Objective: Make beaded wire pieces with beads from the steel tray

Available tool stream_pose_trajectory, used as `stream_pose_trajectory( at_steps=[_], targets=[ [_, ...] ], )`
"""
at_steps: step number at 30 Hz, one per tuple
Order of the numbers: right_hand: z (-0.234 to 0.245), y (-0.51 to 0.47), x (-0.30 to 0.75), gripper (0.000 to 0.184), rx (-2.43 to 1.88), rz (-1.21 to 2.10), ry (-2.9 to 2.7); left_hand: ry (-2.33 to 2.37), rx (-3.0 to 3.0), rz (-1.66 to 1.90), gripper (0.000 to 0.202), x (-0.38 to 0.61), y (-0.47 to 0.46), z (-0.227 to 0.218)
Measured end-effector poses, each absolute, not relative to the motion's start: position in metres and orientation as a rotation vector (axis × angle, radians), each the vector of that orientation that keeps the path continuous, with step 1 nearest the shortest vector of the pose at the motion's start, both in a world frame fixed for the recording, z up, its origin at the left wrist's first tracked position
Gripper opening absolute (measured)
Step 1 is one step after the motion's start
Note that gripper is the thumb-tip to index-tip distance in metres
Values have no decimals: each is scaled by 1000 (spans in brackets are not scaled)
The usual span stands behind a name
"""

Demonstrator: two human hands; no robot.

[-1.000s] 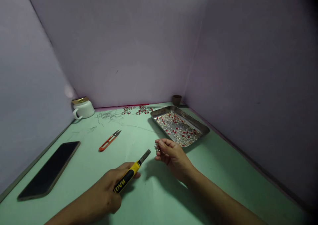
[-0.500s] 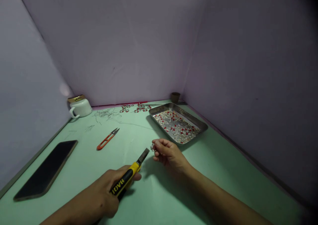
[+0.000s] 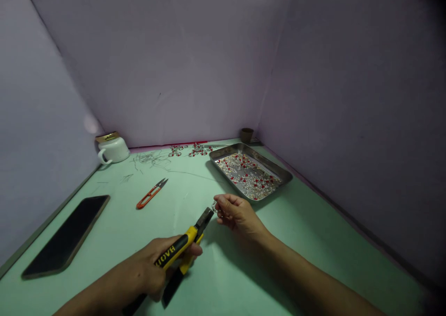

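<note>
My left hand (image 3: 153, 262) is wrapped round the yellow and black pliers (image 3: 186, 244), whose handles are spread apart. The metal jaws point up and to the right, close against a small clear beaded piece (image 3: 214, 206); I cannot tell whether they touch it. That piece is pinched between the thumb and fingers of my right hand (image 3: 239, 213), which partly hide it. Past my right hand lies a metal tray (image 3: 285, 175) of small clear, pale and red beads (image 3: 259, 181).
Orange thread snips (image 3: 150, 197) and a dark phone (image 3: 68, 237) lie on the left. Farther back are loose wire pieces (image 3: 151, 158), red and clear beaded pieces (image 3: 198, 150), a white mug (image 3: 116, 150) and a small brown pot (image 3: 246, 134). Walls enclose the table.
The pliers' handles have spread wider, and the lower handle now shows below my left hand. The jaws have shifted slightly right, nearer the beaded piece. My right hand has barely moved.
</note>
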State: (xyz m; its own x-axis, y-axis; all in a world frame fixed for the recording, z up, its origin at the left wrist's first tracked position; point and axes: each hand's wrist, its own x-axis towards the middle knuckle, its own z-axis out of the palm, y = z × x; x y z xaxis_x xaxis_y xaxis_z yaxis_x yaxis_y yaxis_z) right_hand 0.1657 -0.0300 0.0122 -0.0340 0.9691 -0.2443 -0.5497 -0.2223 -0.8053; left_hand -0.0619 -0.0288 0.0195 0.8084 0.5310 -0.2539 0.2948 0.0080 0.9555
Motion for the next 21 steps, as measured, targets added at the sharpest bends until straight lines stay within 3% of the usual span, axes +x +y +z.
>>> stream_pose_trajectory(
  at_steps=[9,21],
  targets=[
    [14,-32,162,29,-990,1502,-696,745,1508,195,27,-61,-30,15],
    [12,-34,158,21,-1085,1370,-787,718,1492,219,37,-65,-31,2]
  ],
)
